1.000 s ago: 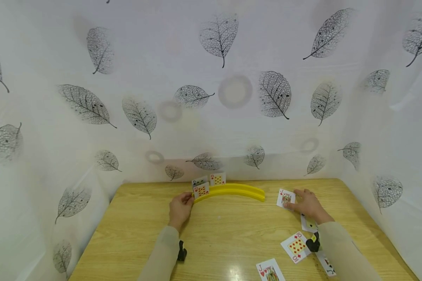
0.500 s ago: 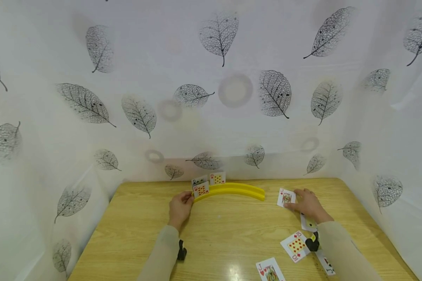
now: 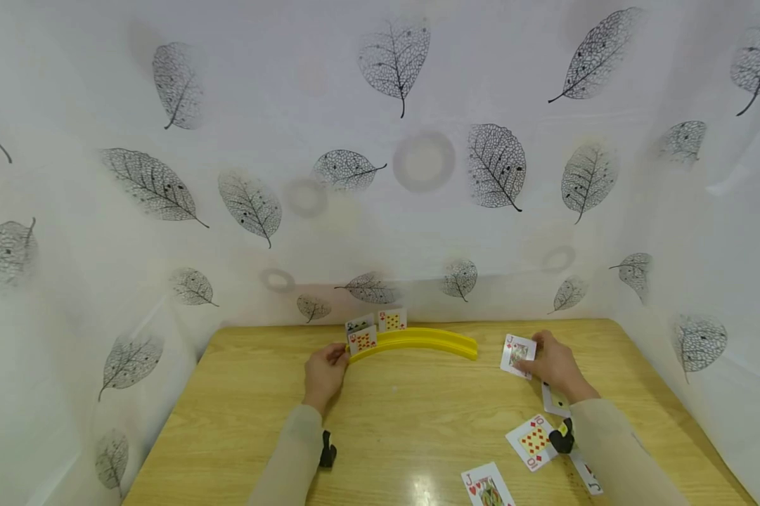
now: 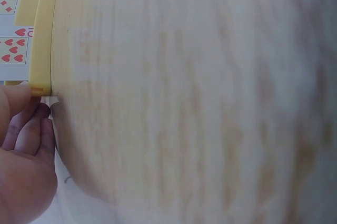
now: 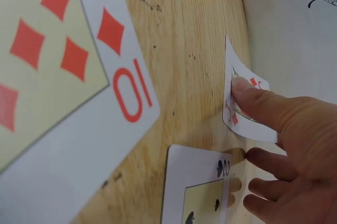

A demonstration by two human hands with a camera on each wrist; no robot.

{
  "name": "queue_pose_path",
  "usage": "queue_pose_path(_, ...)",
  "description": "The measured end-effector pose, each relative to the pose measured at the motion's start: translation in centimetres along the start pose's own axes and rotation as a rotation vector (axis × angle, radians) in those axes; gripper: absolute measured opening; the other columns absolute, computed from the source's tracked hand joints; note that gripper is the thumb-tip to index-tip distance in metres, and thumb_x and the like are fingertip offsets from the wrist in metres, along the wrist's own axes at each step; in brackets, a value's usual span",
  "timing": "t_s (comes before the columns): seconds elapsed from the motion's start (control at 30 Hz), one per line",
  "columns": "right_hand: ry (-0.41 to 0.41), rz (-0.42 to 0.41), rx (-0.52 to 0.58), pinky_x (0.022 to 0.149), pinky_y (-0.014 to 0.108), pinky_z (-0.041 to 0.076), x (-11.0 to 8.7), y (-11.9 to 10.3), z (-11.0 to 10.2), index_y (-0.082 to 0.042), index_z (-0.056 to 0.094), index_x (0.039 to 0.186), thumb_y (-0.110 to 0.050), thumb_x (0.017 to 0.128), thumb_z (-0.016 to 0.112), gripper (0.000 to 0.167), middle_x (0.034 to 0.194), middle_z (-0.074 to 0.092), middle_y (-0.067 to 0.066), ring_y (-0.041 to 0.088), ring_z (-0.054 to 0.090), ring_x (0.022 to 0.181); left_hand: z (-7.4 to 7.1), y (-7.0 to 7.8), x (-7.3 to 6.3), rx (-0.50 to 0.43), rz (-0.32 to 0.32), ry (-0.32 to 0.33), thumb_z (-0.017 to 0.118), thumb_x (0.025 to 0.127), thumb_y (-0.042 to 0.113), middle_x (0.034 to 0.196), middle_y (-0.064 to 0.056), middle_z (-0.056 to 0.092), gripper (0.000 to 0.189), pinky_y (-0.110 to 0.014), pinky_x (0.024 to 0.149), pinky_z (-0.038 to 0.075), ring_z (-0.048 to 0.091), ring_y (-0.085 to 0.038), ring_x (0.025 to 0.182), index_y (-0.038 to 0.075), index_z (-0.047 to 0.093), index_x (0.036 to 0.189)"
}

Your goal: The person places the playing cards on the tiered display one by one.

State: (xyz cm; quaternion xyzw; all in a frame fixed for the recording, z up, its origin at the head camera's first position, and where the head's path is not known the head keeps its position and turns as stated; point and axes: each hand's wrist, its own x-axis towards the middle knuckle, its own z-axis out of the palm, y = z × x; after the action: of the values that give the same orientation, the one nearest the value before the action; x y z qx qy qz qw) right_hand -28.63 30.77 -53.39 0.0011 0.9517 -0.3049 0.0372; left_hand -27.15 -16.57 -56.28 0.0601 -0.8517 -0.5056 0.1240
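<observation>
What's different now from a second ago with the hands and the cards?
The right hand curled its fingers in and now pinches the jack of diamonds, which has tipped up slightly and bent; I can't tell whether it's fully off the table. The left hand stayed holding the end of the yellow holder, and the standing cards didn't move.

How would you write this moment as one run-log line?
left hand: holds left end of yellow card holder | right hand: pinches jack of diamonds, bent | ten of hearts: standing in holder
</observation>
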Motion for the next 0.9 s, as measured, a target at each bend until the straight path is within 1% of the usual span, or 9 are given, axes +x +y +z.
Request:
queue_pose_path(0.1, 0.027, -0.006, 0.014, 0.075, 0.041, 0.057, 0.0, -0.4, 0.1, 0.011, 0.043, 0.138, -0.025, 0.092, 0.082, 0.070, 0.129, 0.058, 0.041, 0.036, 0.063, 0.096, 0.0, 0.1, -0.1, 0.002, 0.000, -0.002, 0.072, 0.098, 0.005, 0.109, -0.018, 0.079, 0.019, -0.045, 0.091, 0.065, 0.077, -0.033, 0.104, 0.000, 0.077, 0.115)
queue_pose_path(0.23, 0.059, -0.009, 0.026, 0.065, 0.033, 0.054, -0.1, -0.6, 0.2, 0.009, 0.045, 0.134, -0.014, 0.095, 0.076, 0.055, 0.119, 0.063, 0.037, 0.031, 0.064, 0.087, 0.0, 0.2, -0.2, -0.006, -0.011, -0.004, 0.072, 0.098, 0.006, 0.109, -0.018, 0.079, 0.019, -0.044, 0.091, 0.065, 0.077, -0.032, 0.104, 0.000, 0.077, 0.116)
queue_pose_path(0.33, 0.083, -0.019, 0.037, 0.063, 0.031, 0.051, -0.1, -0.7, 0.1, 0.008, 0.048, 0.132, -0.010, 0.096, 0.073, 0.047, 0.109, 0.065, 0.032, 0.029, 0.063, 0.083, 0.0, 0.2, -0.2, -0.013, -0.015, -0.002, 0.072, 0.098, 0.006, 0.109, -0.017, 0.079, 0.020, -0.044, 0.092, 0.065, 0.077, -0.032, 0.104, 0.000, 0.077, 0.116)
queue_pose_path(0.4, 0.096, -0.024, 0.056, 0.063, 0.031, 0.052, -0.2, -0.7, 0.0, 0.008, 0.049, 0.130, -0.009, 0.097, 0.071, 0.043, 0.106, 0.066, 0.029, 0.029, 0.063, 0.083, 0.0, 0.2, -0.2, -0.013, -0.012, 0.001, 0.072, 0.098, 0.006, 0.109, -0.017, 0.079, 0.020, -0.044, 0.092, 0.065, 0.077, -0.032, 0.104, 0.000, 0.077, 0.116)
queue_pose_path(0.53, 0.114, -0.037, 0.098, 0.063, 0.030, 0.053, -0.2, -0.8, -0.2, 0.009, 0.051, 0.130, -0.008, 0.098, 0.070, 0.041, 0.107, 0.067, 0.029, 0.032, 0.066, 0.088, -0.1, 0.2, -0.2, -0.020, -0.008, 0.002, 0.072, 0.098, 0.005, 0.108, -0.018, 0.079, 0.020, -0.045, 0.092, 0.065, 0.077, -0.033, 0.104, 0.000, 0.077, 0.117)
queue_pose_path(0.63, 0.112, -0.037, 0.139, 0.063, 0.030, 0.055, -0.2, -0.9, -0.3, 0.009, 0.051, 0.133, -0.009, 0.101, 0.068, 0.041, 0.111, 0.067, 0.032, 0.033, 0.068, 0.092, -0.1, 0.2, -0.2, -0.029, -0.010, 0.000, 0.072, 0.098, 0.005, 0.109, -0.018, 0.078, 0.020, -0.044, 0.092, 0.065, 0.077, -0.033, 0.104, -0.001, 0.077, 0.117)
queue_pose_path(0.77, 0.117, -0.035, 0.184, 0.066, 0.030, 0.059, 0.0, -1.1, -0.6, 0.009, 0.050, 0.137, -0.009, 0.102, 0.065, 0.042, 0.117, 0.065, 0.034, 0.036, 0.069, 0.097, -0.1, 0.2, -0.1, -0.031, -0.010, 0.002, 0.072, 0.098, 0.005, 0.109, -0.018, 0.078, 0.021, -0.044, 0.092, 0.065, 0.077, -0.033, 0.105, -0.001, 0.077, 0.117)
queue_pose_path(0.9, 0.140, -0.050, 0.174, 0.068, 0.025, 0.057, 0.1, -1.2, -0.9, 0.012, 0.053, 0.137, -0.010, 0.102, 0.066, 0.043, 0.118, 0.067, 0.033, 0.040, 0.069, 0.103, 0.0, 0.1, 0.0, -0.025, -0.005, 0.006, 0.072, 0.097, 0.004, 0.109, -0.019, 0.078, 0.021, -0.044, 0.092, 0.065, 0.077, -0.033, 0.104, -0.001, 0.077, 0.117)
